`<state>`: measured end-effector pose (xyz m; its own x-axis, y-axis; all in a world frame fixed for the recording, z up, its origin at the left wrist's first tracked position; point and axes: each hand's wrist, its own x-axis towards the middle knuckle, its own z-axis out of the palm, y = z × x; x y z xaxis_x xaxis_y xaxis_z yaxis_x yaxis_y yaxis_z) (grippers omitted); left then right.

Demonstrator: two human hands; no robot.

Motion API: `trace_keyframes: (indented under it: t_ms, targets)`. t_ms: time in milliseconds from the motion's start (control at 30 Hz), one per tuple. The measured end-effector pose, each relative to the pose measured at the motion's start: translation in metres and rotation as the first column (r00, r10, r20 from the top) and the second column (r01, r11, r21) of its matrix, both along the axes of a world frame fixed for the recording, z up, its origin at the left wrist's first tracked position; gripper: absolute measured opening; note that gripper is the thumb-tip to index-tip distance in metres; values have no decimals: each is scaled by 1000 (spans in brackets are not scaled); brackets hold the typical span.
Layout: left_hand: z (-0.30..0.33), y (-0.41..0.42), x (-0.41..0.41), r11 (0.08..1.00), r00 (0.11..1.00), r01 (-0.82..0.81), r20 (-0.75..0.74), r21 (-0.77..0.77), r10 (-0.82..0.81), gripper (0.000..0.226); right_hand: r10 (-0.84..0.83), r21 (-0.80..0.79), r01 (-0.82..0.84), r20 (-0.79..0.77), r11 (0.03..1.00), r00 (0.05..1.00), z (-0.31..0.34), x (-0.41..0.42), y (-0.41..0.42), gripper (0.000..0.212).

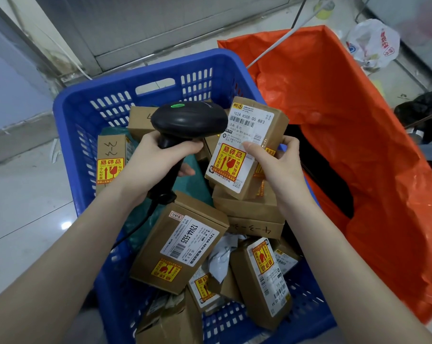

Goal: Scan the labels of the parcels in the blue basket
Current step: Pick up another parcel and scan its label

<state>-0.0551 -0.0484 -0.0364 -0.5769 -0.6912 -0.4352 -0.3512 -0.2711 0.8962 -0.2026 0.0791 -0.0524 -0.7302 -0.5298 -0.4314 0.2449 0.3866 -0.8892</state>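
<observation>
A blue plastic basket [68,112] on the floor holds several brown cardboard parcels with white labels and yellow-red fragile stickers. My left hand [160,157] grips the handle of a black barcode scanner [189,119], whose head is lifted over the basket's middle with a green light on top. My right hand [277,162] holds one brown parcel [244,145] up, tilted, its white barcode label facing me, just right of the scanner head. A larger labelled parcel [180,242] lies below the scanner.
An orange sack [358,120] stands open against the basket's right side, dark inside. A white plastic bag [373,43] lies on the floor at the back right. The scanner's black cable [135,227] trails down over the basket's left part. Grey tiled floor lies to the left.
</observation>
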Motion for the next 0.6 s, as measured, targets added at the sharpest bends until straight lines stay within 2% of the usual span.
trace_keyframes:
  t_ms: [200,300,367,500,600]
  targets:
    - [-5,-8,4,990,997,-77,-12,115,79,19,110,56,-109,-20,992,994,-1,1,-2,52]
    - [-5,-10,6,985,995,-101,8,137,101,42,152,74,-153,13,986,988,1,4,-2,56]
    - [-5,-11,7,984,995,-101,15,147,99,52,179,76,-182,52,980,983,2,7,-2,51]
    - [-3,-9,8,987,997,-80,18,142,79,44,299,62,-307,106,950,948,5,11,-2,33]
    - [-5,-9,7,992,996,-84,38,96,80,44,333,39,-339,111,940,936,8,13,-3,34]
